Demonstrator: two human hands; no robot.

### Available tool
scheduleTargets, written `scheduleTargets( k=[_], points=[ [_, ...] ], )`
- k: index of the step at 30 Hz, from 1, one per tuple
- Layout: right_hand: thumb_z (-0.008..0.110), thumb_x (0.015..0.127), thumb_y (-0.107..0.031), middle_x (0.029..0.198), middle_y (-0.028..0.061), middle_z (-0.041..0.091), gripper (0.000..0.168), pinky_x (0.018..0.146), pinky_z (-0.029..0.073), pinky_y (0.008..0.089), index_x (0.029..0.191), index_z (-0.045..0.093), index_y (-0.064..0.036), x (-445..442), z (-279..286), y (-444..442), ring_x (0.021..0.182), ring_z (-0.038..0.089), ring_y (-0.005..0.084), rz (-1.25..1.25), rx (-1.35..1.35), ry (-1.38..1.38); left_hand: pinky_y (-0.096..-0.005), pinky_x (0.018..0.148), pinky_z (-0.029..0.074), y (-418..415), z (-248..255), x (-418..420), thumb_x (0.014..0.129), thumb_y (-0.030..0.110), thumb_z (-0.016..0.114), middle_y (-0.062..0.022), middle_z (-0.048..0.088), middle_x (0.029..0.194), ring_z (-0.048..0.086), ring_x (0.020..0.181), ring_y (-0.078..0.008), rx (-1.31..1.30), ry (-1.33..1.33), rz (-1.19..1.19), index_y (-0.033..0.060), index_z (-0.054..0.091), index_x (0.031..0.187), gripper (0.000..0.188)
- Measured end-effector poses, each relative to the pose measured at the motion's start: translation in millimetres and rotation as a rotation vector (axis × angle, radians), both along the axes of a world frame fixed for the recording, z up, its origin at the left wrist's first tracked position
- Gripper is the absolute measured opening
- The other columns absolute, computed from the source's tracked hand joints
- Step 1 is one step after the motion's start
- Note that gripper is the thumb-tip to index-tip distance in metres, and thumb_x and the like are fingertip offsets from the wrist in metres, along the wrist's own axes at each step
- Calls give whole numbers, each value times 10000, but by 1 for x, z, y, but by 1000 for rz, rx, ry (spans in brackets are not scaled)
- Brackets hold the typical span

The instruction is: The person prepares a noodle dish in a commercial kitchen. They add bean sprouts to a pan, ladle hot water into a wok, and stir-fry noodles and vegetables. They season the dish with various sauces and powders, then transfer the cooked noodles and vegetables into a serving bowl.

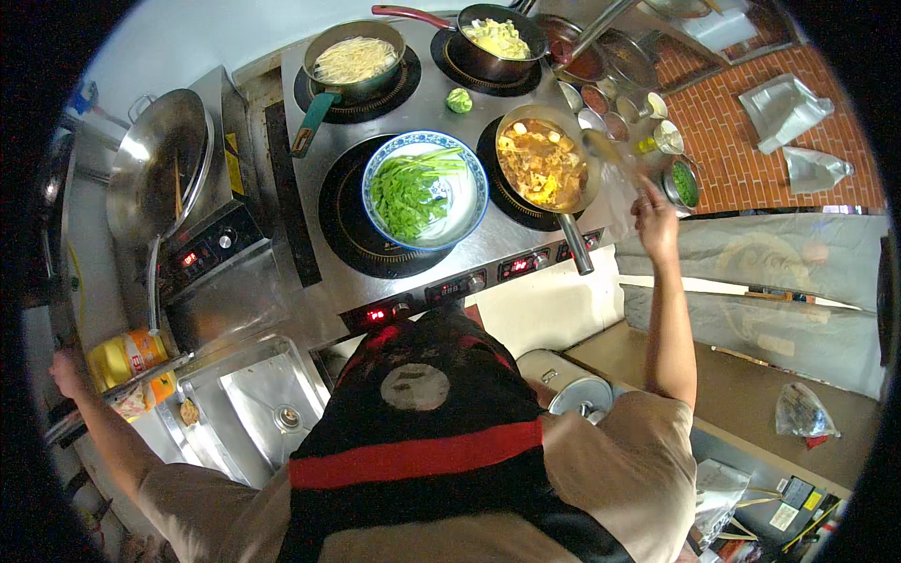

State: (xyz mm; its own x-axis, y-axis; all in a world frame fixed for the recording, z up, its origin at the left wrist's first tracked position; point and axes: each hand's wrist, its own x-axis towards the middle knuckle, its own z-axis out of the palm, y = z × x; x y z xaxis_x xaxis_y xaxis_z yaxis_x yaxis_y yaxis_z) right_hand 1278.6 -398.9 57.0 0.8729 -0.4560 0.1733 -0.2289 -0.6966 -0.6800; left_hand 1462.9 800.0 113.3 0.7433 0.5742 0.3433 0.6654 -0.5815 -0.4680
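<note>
My right hand (656, 224) is closed on the handle of a blurred spoon or ladle (604, 149), which reaches over the right rim of a steel frying pan (593, 172) of brown stew. Beyond the hand stand seasoning containers and a bowl of chopped green herbs (683, 184). My left hand (67, 373) is far out at the left, beside yellow-filled bottles with orange labels (134, 360); its fingers are dim, so its grip cannot be told. A blue-and-white bowl (426, 243) with leafy greens (408, 197) rests on the front left hob.
Behind are a green-handled pan (313, 127) of pale strips and a red-handled pan (412, 14) of chopped pale vegetable. A green vegetable piece (459, 100) lies between hobs. At left are a large wok (141, 169) and a steel sink (246, 394). A lidded pot (581, 394) stands below the counter.
</note>
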Motion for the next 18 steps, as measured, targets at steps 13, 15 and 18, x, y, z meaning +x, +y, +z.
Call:
scheduleTargets(
  k=[13,15,18],
  points=[
    [511,808,-1,1015,186,651,578,745,552,465,1363,544,-160,55,-52,45,839,669,379,413,-612,222,-380,979,439,-594,-44,-108,883,84,636,-147,548,1250,545,1130,-284,-912,-401,-1125,43,555,1253,381],
    [521,797,2,1020,185,652,595,739,554,462,1366,545,-169,40,-39,40,830,671,376,472,-589,231,-347,874,489,-646,-58,-130,828,-12,637,-137,553,1220,569,1046,-243,-1089,-374,-1144,48,561,1223,406],
    [556,771,0,937,186,662,569,703,548,458,1320,582,-146,12,-15,27,806,666,374,477,-545,203,-365,868,498,-713,-74,-157,800,-32,634,-155,572,1179,592,990,-286,-1312,-261,-1121,34,577,1197,406]
  ],
)
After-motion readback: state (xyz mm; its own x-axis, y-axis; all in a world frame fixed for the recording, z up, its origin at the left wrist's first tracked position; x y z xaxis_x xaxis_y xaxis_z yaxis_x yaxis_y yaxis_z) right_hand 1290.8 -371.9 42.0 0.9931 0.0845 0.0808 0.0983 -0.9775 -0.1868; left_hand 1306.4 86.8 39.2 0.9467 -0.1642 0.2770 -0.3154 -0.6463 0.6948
